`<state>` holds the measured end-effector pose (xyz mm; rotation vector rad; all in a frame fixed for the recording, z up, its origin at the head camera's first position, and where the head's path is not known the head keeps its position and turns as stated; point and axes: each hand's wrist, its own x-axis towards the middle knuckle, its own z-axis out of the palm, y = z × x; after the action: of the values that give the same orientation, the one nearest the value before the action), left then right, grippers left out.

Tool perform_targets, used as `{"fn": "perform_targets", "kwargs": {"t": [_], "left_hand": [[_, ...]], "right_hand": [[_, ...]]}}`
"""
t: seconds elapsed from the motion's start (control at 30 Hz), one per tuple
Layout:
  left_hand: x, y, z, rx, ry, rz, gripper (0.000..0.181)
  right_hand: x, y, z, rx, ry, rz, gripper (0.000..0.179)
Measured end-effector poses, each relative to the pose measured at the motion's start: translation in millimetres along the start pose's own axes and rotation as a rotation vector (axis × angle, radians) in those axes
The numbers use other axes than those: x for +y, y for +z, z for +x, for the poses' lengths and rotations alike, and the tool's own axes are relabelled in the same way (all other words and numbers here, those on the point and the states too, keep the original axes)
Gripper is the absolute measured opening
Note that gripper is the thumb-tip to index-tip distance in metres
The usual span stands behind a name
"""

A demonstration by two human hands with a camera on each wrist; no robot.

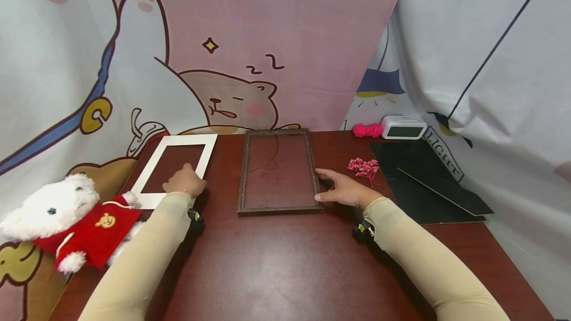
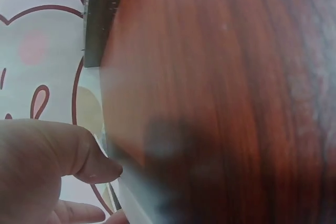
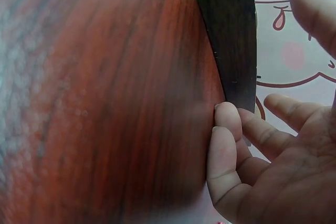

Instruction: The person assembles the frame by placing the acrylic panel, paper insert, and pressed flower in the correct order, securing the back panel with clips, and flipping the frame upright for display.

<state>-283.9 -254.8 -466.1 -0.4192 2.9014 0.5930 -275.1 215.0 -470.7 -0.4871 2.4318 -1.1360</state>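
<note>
A brown picture frame (image 1: 312, 167) lies on the table, its clear pane (image 1: 278, 182) reflecting the wall. Beside its right edge rests my right hand (image 1: 345, 189), thumb and fingers spread along the side. In the right wrist view, fingertips (image 3: 228, 116) of the right hand overlap the frame's dark side (image 3: 231, 40). On the left lies a white picture mat (image 1: 149, 175) with a rectangular opening. My left hand (image 1: 184, 181) is over its right border; in the left wrist view, the thumb (image 2: 100, 163) stands apart from the fingers at the mat's edge (image 2: 136, 205).
A white plush toy in a red hoodie (image 1: 104, 227) lies at the left edge. Right of the frame are a pink flower sprig (image 1: 363, 166) and a black backing board (image 1: 401, 150) with a raised flap (image 1: 446, 189). Pink yarn (image 1: 367, 131) and a white clock (image 1: 403, 122) stand behind.
</note>
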Motion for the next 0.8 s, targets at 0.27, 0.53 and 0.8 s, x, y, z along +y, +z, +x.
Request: {"fn": "perform_targets", "kwargs": {"t": [0.27,0.53,0.8], "left_hand": [[9.7,-10.5,-10.9,-0.009,0.087,-0.063,0.072],[31.2,-13.8,-27.7,0.017,0.168,-0.11,0.067],[57.6,-11.2,-56.1,0.027,0.281,-0.174,0.064]], "right_hand": [[1,2,2.5,0.06,-0.01,0.023,0.089],[-7,8,7.0,0.223,-0.069,0.08,0.082],[-27,16,6.8,0.287,-0.121,0.165,0.071]]}}
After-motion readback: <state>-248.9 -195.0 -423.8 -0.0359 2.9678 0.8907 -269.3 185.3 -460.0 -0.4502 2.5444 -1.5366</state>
